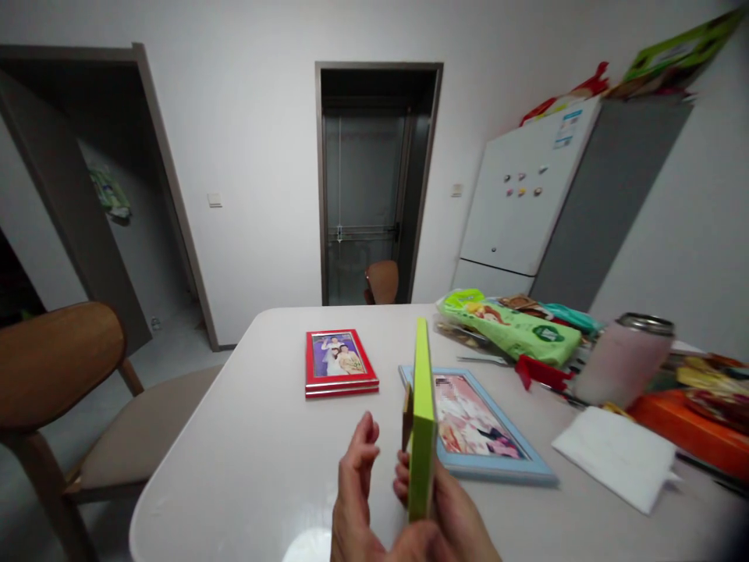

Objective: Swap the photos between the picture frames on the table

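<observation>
A lime-green picture frame (421,421) stands on edge in front of me, seen nearly edge-on, so its picture is hidden. My right hand (453,507) grips it low down, with fingertips curling around to the left side. Brown backing or a stand sticks out from that left side. My left hand (355,492) is just left of the frame, fingers stretched upward and apart from it; whether its thumb touches the frame's near end I cannot tell. Behind the frame lies a light-blue picture frame (497,468), face up. Farther left rest red picture frames (342,385), stacked, a couple's photo on top.
Along the white table's (234,460) right side are a green wipes pack (515,328), a pink tumbler (626,359), a white tissue (620,453), a red-handled item (541,375) and an orange box (690,421). A wooden chair (64,367) stands left.
</observation>
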`<state>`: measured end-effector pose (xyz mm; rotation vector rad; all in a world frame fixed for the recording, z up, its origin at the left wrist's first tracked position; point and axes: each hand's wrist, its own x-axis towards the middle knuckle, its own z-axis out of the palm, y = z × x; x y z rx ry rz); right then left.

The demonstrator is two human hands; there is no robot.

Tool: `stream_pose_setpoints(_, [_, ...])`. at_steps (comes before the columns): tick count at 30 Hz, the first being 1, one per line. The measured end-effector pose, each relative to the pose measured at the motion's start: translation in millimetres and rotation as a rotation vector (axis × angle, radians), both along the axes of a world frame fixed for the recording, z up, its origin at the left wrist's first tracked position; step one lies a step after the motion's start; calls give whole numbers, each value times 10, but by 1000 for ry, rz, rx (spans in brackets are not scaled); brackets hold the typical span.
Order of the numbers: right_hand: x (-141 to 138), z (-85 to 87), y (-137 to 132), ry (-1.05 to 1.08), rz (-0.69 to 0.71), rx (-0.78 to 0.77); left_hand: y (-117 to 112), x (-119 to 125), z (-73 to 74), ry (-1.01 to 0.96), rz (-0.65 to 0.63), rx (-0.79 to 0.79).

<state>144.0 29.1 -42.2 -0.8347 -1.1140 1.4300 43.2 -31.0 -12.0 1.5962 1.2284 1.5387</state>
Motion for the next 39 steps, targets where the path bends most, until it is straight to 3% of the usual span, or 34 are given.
stream_pose_setpoints(2, [338, 99, 229, 44, -110, -122, 119, 107, 110, -197, -105, 18])
stream_pose_setpoints(4, [731, 178, 508, -47, -108, -189, 269, 227, 165, -366, -244, -8])
stream_pose_setpoints(7, [1243, 224, 923, -407, -168, -213, 537, 433, 50, -457, -314, -110])
stream_pose_setpoints(10, [1548, 173, 1237, -687, -261, -141, 797, 617, -233, -295, -228, -218])
stream_pose_setpoints(13, [1678, 48, 1440, -799, -320, -89, 955, 717, -472, 58, -85, -261])
stream_pose_setpoints(16, [1739, -77, 1580, -919, -393, -43, 981, 734, -559, 271, -22, -263])
stream_pose_setpoints(19, [1760, -111, 1662, -1015, -440, 1, 975, 672, -533, 367, -31, -260])
stream_pose_setpoints(22, [1662, -38, 1611, -1068, -451, 81, 1084, 465, -459, 513, 24, -247])
stream_pose_setpoints(25, [1349, 58, 1366, -1063, -422, 222, 1319, 79, -374, 667, 156, -225])
stream_pose_setpoints(29, [692, 53, 899, -840, -151, 386, 1539, -479, -299, 836, 315, -230])
stream_pose_setpoints(32, [230, -72, 694, -548, 4, 199, 1504, -684, -290, 921, 345, -219])
stream_pose_setpoints(36, [-167, -234, 687, -162, 25, -180, 1285, -641, -279, 978, 311, -167])
stream_pose_setpoints(39, [-340, -233, 697, -54, 18, -185, 1051, -517, -238, 979, 271, -130])
